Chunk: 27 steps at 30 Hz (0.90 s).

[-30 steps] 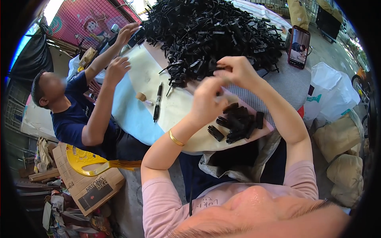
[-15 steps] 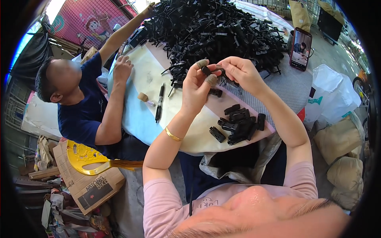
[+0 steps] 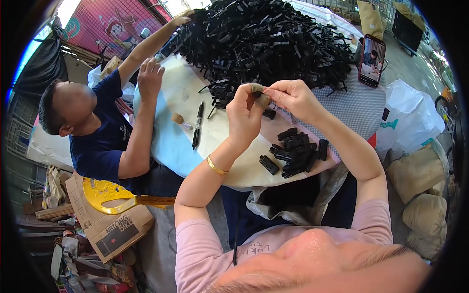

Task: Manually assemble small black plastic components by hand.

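Over the table, my left hand (image 3: 244, 111) is closed, its thumb and forefinger wrapped in brown tape. Between those two fingers sits a small black plastic part (image 3: 257, 94), mostly covered by them. The fingertips of my right hand (image 3: 295, 101) are pinched together right against the left fingertips; what they grip, if anything, is hidden. Just below, another black plastic piece (image 3: 268, 114) lies on the table. Closer to me is a small heap of black plastic pieces (image 3: 299, 151), with a single black piece (image 3: 268, 165) at its left.
A large pile of black plastic parts (image 3: 264, 44) covers the table's far side. A phone (image 3: 372, 61) stands at its right. A black pen (image 3: 198, 126) and a small brown-topped item (image 3: 178, 118) lie left. A co-worker (image 3: 105, 119) sits there, one arm reaching toward the pile.
My left forefinger has folded down toward the thumb over the black part. The right fingertips have moved in against them, slightly lower. The co-worker's nearer hand has risen a little.
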Motion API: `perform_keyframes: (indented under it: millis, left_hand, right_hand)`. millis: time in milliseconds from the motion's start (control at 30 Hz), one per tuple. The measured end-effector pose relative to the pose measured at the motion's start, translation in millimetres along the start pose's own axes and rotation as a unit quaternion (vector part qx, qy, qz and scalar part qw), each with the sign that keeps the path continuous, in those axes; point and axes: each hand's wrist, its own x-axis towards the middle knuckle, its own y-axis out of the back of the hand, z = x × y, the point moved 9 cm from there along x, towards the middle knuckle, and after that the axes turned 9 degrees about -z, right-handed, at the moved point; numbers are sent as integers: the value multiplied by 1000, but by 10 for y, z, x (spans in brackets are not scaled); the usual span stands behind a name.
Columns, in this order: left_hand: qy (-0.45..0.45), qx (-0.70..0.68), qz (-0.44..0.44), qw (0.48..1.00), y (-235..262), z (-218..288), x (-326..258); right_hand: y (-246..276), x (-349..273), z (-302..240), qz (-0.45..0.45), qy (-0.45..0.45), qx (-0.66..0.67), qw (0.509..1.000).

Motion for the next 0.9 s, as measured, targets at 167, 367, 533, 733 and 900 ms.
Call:
perform_keyframes:
  millis: [167, 367, 533, 733, 900]
  left_hand:
    - [-23, 130, 35, 991, 21, 60, 26]
    - [-39, 246, -13, 969, -123, 163, 24]
    - [20, 68, -144, 987, -218, 68, 85]
    - [91, -346, -248, 900, -241, -3, 73]
    - [155, -406, -230, 871, -378, -229, 3]
  right_hand:
    - [41, 7, -5, 14, -4, -18, 1000]
    - [87, -38, -204, 25, 30, -205, 978]
    - [260, 12, -82, -13, 8, -106, 994]
    - [227, -5, -60, -128, -31, 65, 989]
    - [154, 0, -112, -133, 30, 62, 989]
